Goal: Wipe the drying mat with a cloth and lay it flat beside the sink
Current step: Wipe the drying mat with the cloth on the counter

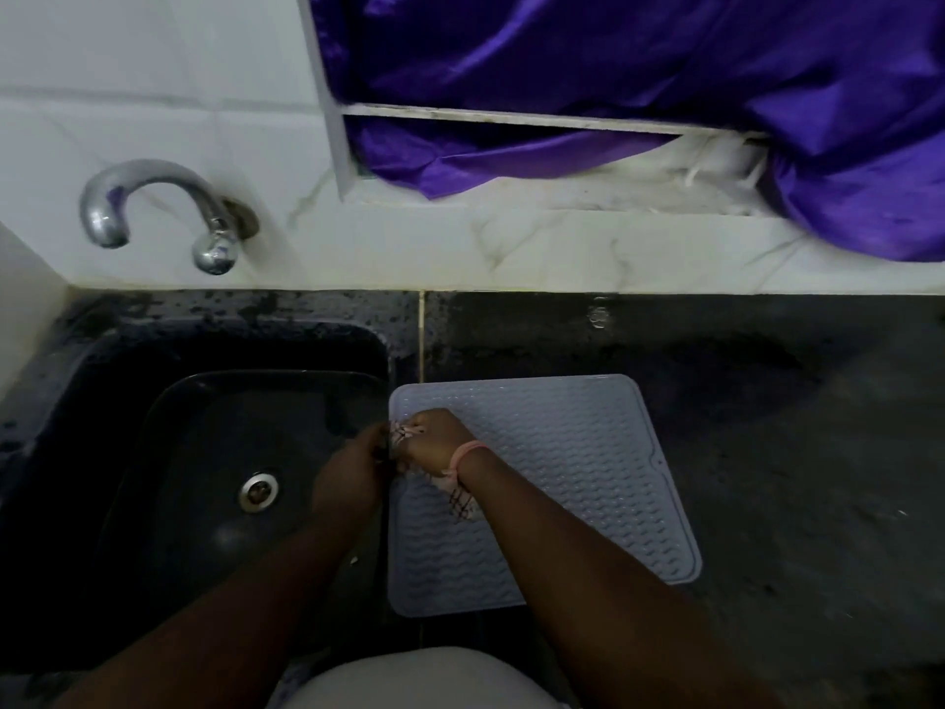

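- Both hands meet at the left edge of the drying mat (562, 478), right by the sink (169, 452) rim.
- Right hand (434, 442) fingers curled round a bunched cloth (460, 498), pale with dark check lines; cloth pressed on the mat, one end trailing out under the wrist.
- Pink band (468, 451) on the right wrist.
- Left hand (353, 468) fingers curled, pinching the other end of the cloth where the two hands touch; exact finger placement hard to tell, dim.
- Mat: light grey-blue, wavy ridged surface, rounded corners, lying flat on the dark counter (767, 452), its left edge just beside the sink's right rim, near the counter's front edge.
- Mat slightly rotated, far right corner pointing toward the counter's back edge.
- Sink: black, sunk into the counter's left end, metal drain (259, 490) in the basin.
- Chrome tap (153, 207) on the white tiled wall (153, 69) above the sink's back edge.
- Purple fabric (665, 69) draped over a white ledge (511, 237) along the counter's back edge, right side.
- Person's light-coloured clothing (419, 678) at bottom centre.
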A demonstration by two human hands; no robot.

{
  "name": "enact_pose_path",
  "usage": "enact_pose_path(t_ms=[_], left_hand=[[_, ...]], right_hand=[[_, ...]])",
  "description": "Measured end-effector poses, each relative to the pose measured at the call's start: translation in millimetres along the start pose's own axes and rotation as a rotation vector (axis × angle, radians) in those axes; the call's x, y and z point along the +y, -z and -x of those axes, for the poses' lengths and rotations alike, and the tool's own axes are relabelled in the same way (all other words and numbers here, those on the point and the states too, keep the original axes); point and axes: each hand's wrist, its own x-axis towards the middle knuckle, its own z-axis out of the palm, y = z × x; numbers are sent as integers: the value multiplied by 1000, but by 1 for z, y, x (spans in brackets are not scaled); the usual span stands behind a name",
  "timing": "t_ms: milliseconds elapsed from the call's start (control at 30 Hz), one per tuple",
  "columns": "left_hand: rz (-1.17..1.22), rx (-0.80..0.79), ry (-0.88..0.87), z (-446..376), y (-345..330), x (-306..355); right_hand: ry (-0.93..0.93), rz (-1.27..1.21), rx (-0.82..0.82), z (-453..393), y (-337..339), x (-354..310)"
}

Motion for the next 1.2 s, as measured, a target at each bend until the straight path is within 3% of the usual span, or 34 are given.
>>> enact_pose_path(t_ms=[133,267,400,500,600,733,800,933,1200], left_hand=[[-79,8,-43,1,-2,1],[-155,3,-46,4,-5,1],[-182,-18,-88,3,-10,-1],[-202,-21,-47,1,-12,-3],[-205,-16,-38,3,-13,-2],[-208,-47,-30,-1,-13,-7],[-226,-59,-37,-2,-10,-6],[-286,-70,-45,-1,-9,-2],[-197,-61,-22,-3,-6,-1]], right_hand=[[-72,-347,30,14,30,23],[-169,-593,273,38,81,60],[-244,-335,657,66,149,106],[-355,-105,828,70,185,136],[-319,-59,956,62,187,157],[-248,169,841,54,154,161],[-232,321,873,52,141,160],[-216,271,909,53,145,159],[-185,238,789,54,142,148]])
